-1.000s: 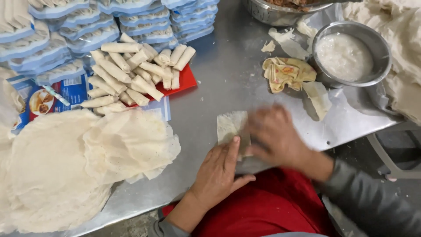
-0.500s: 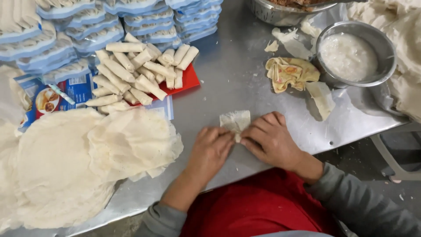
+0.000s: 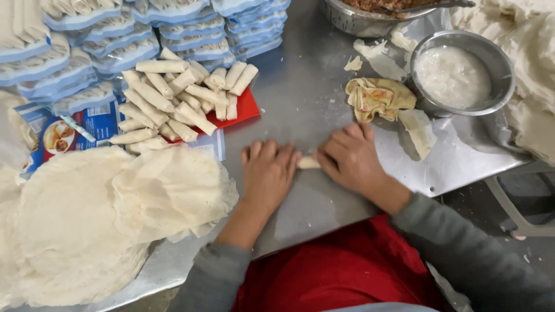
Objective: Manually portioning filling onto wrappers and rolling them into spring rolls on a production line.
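far left, a tall stack of thin round wrappers (image 3: 75, 231) covers the corner of the steel table (image 3: 306, 86), its top sheets crumpled and folded over, so plenty of sheets are left to fill. behind it lie blue printed packets (image 3: 63, 127) and rows of stacked blue-edged packs (image 3: 115, 34) along the back edge. next comes a heap of finished rolls (image 3: 179, 98) piled on a red tray (image 3: 250, 107) — a good number already done, by the look of it. in the middle, the left hand (image 3: 269, 173) lies palm down with fingers curled over one end of a roll in progress (image 3: 308, 163), and the right hand (image 3: 352, 159) presses down on the other end the same way; both hands are closed loosely over it, pinning it to the table near the front edge. only a short pale piece of the roll shows between them, so it seems nearly rolled up, though whether its end is sealed cannot be told. a red apron (image 3: 341, 277) shows below the hands. to the right sit a crumpled yellow cloth (image 3: 378, 97), scraps of wrapper (image 3: 417, 130), and a metal bowl of white paste (image 3: 457, 75) — within easy reach. at the top edge a larger bowl of brown filling (image 3: 376, 8) is partly in view, and more pale wrappers (image 3: 532, 69) are heaped at far right.
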